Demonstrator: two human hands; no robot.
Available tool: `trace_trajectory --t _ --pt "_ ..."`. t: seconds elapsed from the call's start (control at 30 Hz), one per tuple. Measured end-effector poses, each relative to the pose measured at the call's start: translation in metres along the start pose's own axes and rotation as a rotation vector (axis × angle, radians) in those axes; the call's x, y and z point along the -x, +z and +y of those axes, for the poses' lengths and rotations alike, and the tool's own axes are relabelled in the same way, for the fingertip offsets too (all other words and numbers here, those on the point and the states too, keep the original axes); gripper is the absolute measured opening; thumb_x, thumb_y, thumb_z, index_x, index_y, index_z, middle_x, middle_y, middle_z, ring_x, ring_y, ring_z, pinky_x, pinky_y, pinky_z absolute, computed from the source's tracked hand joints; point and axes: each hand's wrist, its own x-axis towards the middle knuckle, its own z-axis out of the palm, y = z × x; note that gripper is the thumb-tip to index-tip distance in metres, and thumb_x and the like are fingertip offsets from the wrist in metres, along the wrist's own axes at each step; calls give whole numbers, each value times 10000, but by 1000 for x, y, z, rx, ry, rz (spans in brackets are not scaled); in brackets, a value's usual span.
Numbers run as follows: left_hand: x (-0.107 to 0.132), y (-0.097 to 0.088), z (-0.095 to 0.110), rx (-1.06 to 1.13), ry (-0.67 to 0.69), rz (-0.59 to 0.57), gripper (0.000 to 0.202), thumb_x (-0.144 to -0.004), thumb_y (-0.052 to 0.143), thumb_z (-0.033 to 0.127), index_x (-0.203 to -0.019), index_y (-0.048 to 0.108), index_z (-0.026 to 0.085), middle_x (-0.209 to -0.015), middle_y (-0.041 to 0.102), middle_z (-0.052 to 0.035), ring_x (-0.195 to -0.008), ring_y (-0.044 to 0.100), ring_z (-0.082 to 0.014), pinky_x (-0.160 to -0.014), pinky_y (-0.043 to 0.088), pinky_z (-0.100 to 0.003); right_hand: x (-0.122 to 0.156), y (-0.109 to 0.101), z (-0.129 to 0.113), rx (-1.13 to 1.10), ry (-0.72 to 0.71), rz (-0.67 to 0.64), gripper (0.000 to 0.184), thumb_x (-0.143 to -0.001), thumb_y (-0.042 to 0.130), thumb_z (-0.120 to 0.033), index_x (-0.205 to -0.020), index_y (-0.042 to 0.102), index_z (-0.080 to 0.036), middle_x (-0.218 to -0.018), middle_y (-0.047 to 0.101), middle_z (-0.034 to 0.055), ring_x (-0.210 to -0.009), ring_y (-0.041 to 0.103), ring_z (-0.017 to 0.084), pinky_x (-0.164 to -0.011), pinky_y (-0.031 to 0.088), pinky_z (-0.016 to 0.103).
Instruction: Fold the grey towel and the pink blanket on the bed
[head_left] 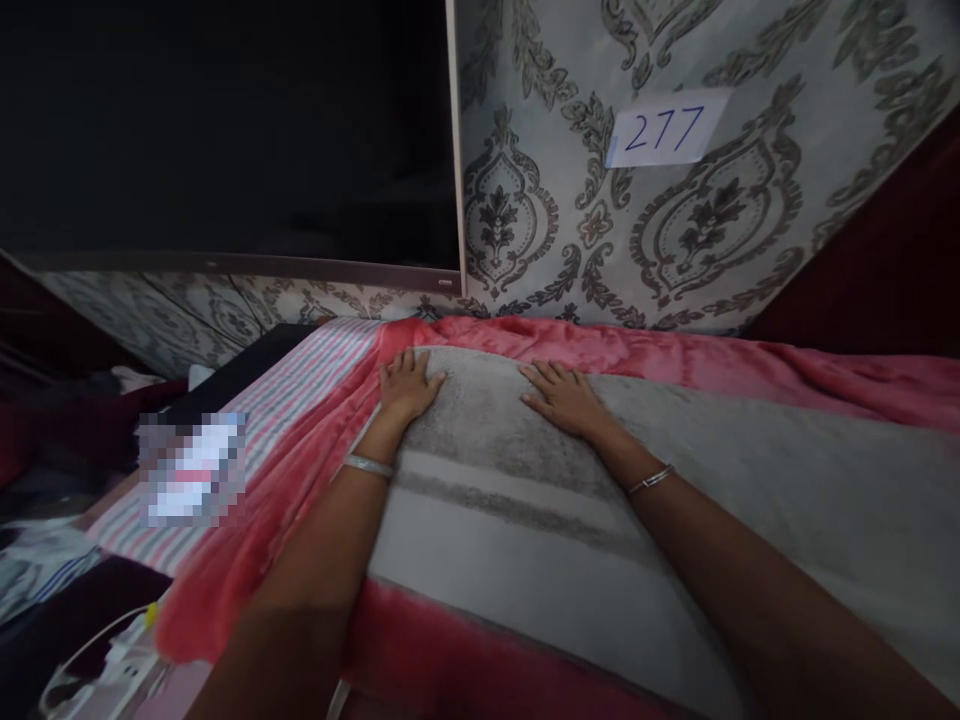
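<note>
A grey piece of cloth (480,550) with darker grey bands lies spread over a plush pink-red blanket (300,490). On the cloth's far left corner my left hand (407,386) rests flat, its fingers stretched toward the wall. My right hand (562,397) presses palm down near the far edge of the same cloth, fingers spread. Neither hand grips anything. Each wrist has a bracelet. The cloth continues to the right, past my right forearm.
A striped sheet (300,400) shows left of the blanket, with a blurred-out item (193,470) on it. Behind are a large dark television (225,130) and a patterned wall with a paper (664,130) reading 277. A white power strip (124,670) sits at lower left.
</note>
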Motion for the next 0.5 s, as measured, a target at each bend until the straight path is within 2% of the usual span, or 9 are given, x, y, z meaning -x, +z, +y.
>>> trace_trajectory --t 0.13,0.33,0.43,0.5 --pt "-1 0 -14 -10 -13 40 682 -1054 319 501 -1617 367 119 -1629 421 -203 -1533 346 -349 -1240 269 -522 1 -2 -2 -2 14 -30 661 -1052 309 -623 -1641 349 -327 -1696 308 60 -1551 288 361 -1238 242 617" --pt "5 0 -13 -16 -16 125 656 -1046 357 491 -1592 418 132 -1536 527 -206 -1445 449 -358 -1201 317 -500 -3 -15 -11 20 53 -91 659 -1054 336 -576 -1646 342 -286 -1702 284 98 -1560 270 358 -1238 228 617" --pt "7 0 -12 2 -14 158 644 -1041 383 476 -1575 438 121 -1501 556 -206 -1420 473 -357 -1196 326 -495 9 -30 -30 17 83 -101 657 -1057 344 -560 -1637 362 -252 -1705 253 142 -1573 230 367 -1228 207 653" --pt "8 -1 -12 14 -6 190 622 -1035 405 455 -1551 467 111 -1493 561 -210 -1402 489 -356 -1194 333 -498 31 -40 -49 -8 50 -91 657 -1055 363 -564 -1640 355 -265 -1718 210 142 -1586 184 369 -1226 194 667"
